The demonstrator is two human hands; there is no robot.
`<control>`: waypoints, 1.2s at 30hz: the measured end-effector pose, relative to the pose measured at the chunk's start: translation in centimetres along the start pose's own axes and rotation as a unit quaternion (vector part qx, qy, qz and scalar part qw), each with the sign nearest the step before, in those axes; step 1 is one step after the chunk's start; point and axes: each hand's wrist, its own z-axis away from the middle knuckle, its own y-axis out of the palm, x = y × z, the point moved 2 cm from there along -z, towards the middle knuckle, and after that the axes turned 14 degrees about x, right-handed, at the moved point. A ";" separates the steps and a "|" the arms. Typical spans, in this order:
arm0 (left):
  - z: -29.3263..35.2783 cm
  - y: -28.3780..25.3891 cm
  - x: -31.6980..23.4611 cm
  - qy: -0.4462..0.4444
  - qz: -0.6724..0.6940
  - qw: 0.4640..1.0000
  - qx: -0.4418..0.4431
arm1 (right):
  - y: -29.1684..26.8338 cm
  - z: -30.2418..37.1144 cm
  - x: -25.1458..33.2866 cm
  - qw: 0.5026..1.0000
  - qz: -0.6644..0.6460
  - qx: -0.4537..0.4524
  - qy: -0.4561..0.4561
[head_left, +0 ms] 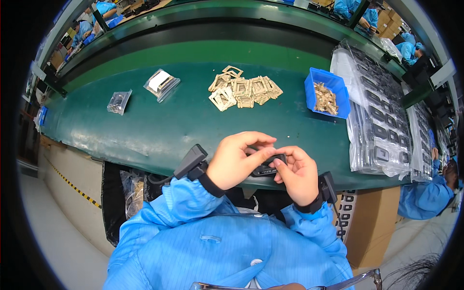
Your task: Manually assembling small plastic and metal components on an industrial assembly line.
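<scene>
A small black plastic part (pixel 264 170), with a frame-like outline and pale marking on its edge, sits between my two hands just above the near edge of the green table. My left hand (pixel 238 160) grips it from the left, thumb laid along the top and fingers curled over the far side. From the right, my right hand (pixel 297 173) pinches its other end between thumb and fingers. Fingers hide much of the part. Farther off on the table lies a loose pile of flat tan rectangular frames (pixel 244 92).
A blue bin (pixel 313 79) holding small tan pieces stands right of the pile. Stacked clear trays of black parts (pixel 382 125) fill the table's right end. Two clear bags, one with dark contents (pixel 118 102) and one with white (pixel 161 84), lie left. A cardboard box (pixel 374 227) is below right.
</scene>
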 end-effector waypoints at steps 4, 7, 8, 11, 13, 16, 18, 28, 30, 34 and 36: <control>0.8 0.0 -0.6 -0.069 0.090 0.993 0.031 | 1.5 1.5 1.3 0.996 -0.028 -0.043 -0.076; 1.2 0.8 -1.9 -0.033 0.079 0.996 0.019 | 1.1 2.5 1.6 0.996 -0.032 -0.043 -0.074; 1.3 0.9 -2.0 -0.031 0.079 0.996 0.020 | 1.0 2.7 1.8 0.995 -0.033 -0.051 -0.073; 1.6 1.1 -3.1 0.089 -0.088 0.992 0.021 | 1.2 3.3 2.4 0.993 -0.023 -0.063 -0.098; 1.5 2.0 -2.9 0.089 0.017 0.996 -0.016 | 1.5 3.7 2.3 0.991 -0.015 -0.069 -0.113; 1.2 2.0 -2.0 0.128 0.039 0.987 -0.091 | 1.9 4.1 1.8 0.977 -0.008 -0.101 -0.189; 1.1 1.6 -2.2 0.168 -0.047 0.976 -0.128 | 2.2 4.0 1.7 0.955 0.057 -0.119 -0.266; -0.2 2.6 -3.6 0.120 0.065 0.988 -0.066 | 0.1 4.5 1.3 0.871 0.307 -0.108 -0.368; -0.8 2.6 -3.5 0.128 0.062 0.988 -0.054 | -0.1 4.6 1.3 0.876 0.303 -0.101 -0.361; -3.3 3.1 -4.1 0.127 -0.088 0.988 0.025 | -1.0 4.8 0.9 0.944 0.087 -0.070 -0.310; -4.4 4.1 -4.7 0.194 -0.270 0.940 0.076 | -1.8 5.0 1.0 0.951 0.009 -0.081 -0.298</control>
